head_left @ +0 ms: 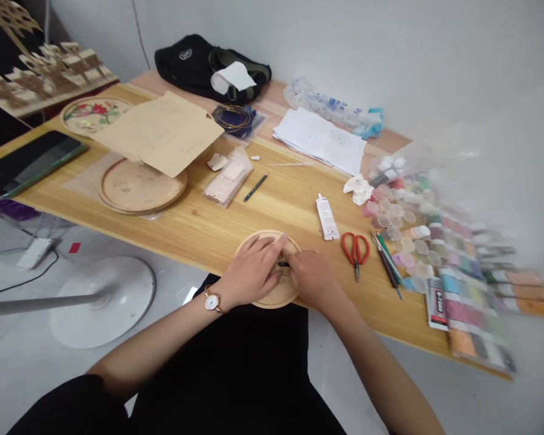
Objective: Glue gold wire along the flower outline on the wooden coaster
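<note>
A small round wooden plate [276, 300] with a raised rim sits at the table's front edge, partly over my lap. My left hand [254, 269] lies across its left side, fingers stretched out and pressing on the wood. From the right, my right hand [312, 275] is closed round a dark slim tool [283, 264], its kind unclear. Only a short dark piece of it shows, pointing left over the plate. Faint drawn lines appear on the plate between the hands, and most of its face is covered by them.
Right of the plate are red-handled scissors [356, 249], a white glue tube [327, 217], slim tools [387, 260] and many small lidded pots [408, 244]. A larger round tray [140, 187] lies left under a brown sheet [163, 133]. A pencil [255, 187] lies behind the plate.
</note>
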### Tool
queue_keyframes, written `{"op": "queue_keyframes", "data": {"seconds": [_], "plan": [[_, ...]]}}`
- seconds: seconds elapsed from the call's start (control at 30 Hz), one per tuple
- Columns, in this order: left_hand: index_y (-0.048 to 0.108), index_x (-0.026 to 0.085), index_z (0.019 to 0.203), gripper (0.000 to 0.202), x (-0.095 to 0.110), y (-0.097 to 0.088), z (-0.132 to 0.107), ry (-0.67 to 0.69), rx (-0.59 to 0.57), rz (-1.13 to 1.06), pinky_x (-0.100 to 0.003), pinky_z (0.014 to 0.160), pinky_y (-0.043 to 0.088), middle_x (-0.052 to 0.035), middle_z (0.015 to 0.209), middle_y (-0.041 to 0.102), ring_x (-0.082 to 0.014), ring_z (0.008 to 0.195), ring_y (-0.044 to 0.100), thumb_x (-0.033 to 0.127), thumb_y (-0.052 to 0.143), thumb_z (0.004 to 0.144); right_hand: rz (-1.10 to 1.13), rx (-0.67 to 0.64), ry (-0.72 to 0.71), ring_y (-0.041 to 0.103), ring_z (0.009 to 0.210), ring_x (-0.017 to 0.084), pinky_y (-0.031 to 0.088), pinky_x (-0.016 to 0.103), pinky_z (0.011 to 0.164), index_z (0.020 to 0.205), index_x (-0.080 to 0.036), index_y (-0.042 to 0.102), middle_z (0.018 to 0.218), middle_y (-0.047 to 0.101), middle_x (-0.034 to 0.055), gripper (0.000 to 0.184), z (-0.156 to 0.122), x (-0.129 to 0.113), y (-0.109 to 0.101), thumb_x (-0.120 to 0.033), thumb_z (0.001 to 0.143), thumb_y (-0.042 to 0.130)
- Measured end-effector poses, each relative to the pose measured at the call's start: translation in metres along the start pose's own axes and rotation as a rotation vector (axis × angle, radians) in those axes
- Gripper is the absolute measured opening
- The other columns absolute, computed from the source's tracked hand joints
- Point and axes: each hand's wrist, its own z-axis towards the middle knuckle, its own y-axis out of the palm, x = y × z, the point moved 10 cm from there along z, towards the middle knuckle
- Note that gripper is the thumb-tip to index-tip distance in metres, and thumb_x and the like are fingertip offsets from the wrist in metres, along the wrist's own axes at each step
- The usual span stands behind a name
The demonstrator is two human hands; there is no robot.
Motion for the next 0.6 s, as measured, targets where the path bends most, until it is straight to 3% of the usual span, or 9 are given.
{"op": "queue_keyframes", "data": {"seconds": [0.27,0.6], "plan": [[0.004,0.02,0.15,0.079,-0.009,-0.006,-0.002,-0.021,0.054,-0.111,-0.052,0.104,0.042,-0.0141,0.127,0.054,-0.0294,0.12,0.05,0.033,0.051,0.087,-0.04,0.005,-0.053,0.064,0.094,0.022,0.038,0.034,0.079,0.129,-0.014,0.055,0.099,0.071,0.0116,0.042,0.003,0.0,-0.003,-0.016,0.093,0.033],[0.009,0.02,0.15,0.082,-0.012,0.001,0.0,-0.056,-0.006,-0.134,-0.055,0.106,0.038,-0.0142,0.128,0.053,-0.0315,0.122,0.046,0.04,0.055,0.086,-0.135,-0.001,-0.174,0.064,0.089,0.022,0.035,0.033,0.074,0.113,-0.012,0.063,0.092,0.071,0.0122,0.034,0.006,-0.007,-0.008,-0.011,0.091,0.038]]}}
